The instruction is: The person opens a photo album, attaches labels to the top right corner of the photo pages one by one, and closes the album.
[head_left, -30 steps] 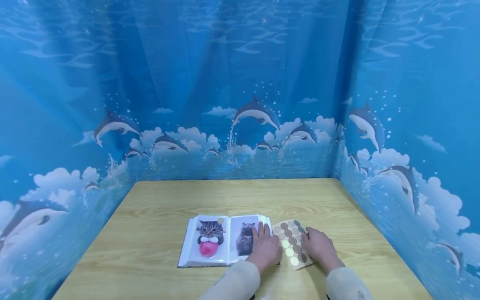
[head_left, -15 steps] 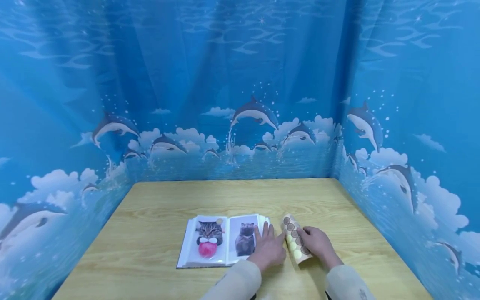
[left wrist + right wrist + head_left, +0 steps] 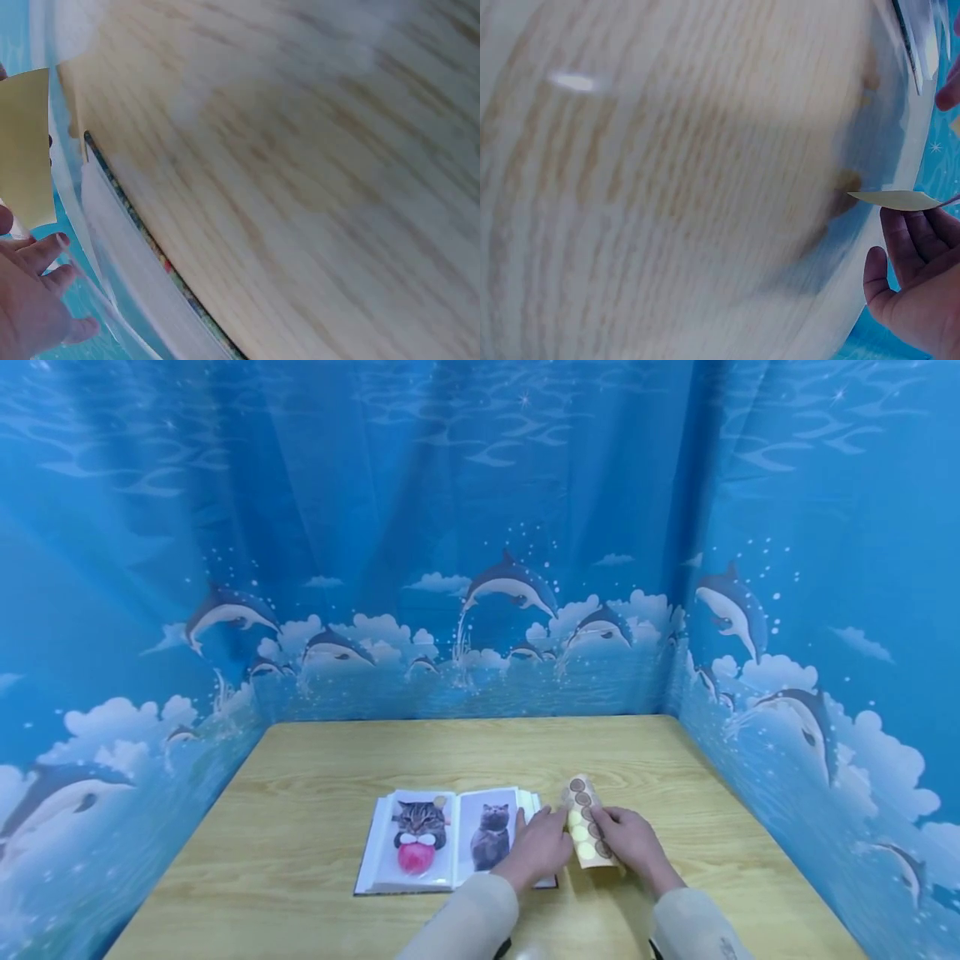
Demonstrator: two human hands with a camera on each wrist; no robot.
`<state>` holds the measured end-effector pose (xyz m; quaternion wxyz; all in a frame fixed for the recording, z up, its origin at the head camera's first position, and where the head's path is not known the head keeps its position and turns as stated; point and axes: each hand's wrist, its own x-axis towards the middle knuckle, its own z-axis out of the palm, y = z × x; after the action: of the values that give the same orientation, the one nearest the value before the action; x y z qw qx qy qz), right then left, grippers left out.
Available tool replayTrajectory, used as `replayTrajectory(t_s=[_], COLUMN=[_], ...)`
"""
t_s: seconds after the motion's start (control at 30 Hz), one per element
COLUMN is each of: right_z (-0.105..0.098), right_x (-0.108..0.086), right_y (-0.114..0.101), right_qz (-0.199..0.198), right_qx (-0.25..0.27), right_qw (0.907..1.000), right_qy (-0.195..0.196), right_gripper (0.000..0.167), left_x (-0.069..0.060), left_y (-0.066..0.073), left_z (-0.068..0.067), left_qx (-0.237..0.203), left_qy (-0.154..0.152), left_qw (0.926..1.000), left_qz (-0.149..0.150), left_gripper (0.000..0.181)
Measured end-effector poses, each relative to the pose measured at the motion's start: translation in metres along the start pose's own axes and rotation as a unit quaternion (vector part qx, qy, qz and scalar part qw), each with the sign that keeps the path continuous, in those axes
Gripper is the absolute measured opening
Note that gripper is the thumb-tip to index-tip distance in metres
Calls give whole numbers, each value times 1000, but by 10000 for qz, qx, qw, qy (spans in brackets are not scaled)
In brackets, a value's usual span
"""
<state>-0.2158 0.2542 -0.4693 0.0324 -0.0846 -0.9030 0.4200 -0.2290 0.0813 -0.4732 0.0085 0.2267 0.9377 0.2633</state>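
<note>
A tan sheet of round stickers, some brown and some shiny gold, is held bent lengthwise over the table. My right hand grips its right side, thumb on top; in the right wrist view its fingers lie under the pale sheet. At the sheet's left edge are the fingertips of my left hand; whether they pinch it is hidden. Under that hand lies an open photo album with a cat picture on each page. One round sticker shows on the left page's upper right corner.
The wooden table extends around the album and the hands. Blue dolphin-print curtains stand along its back and sides. In the left wrist view, the album's edge runs beside the left hand.
The sheet, flat one second ago, is bent and raised, its near end off the table. My left hand has shifted from the album page rightward to the sheet. The album has stayed put.
</note>
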Motion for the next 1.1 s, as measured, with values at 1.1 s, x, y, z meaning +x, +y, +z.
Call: replayTrajectory(t_s=[1.1], right_z=[4], right_x=[2], right_y=[-12], right_qz=[-102], right_qx=[188], right_qw=[9997], right_qy=[-151], right_gripper=[52], left_x=[18], left_y=[-17], left_z=[-18], left_qx=[-4457], left_qy=[949], left_qw=[8849], left_qz=[-964], left_gripper=[24])
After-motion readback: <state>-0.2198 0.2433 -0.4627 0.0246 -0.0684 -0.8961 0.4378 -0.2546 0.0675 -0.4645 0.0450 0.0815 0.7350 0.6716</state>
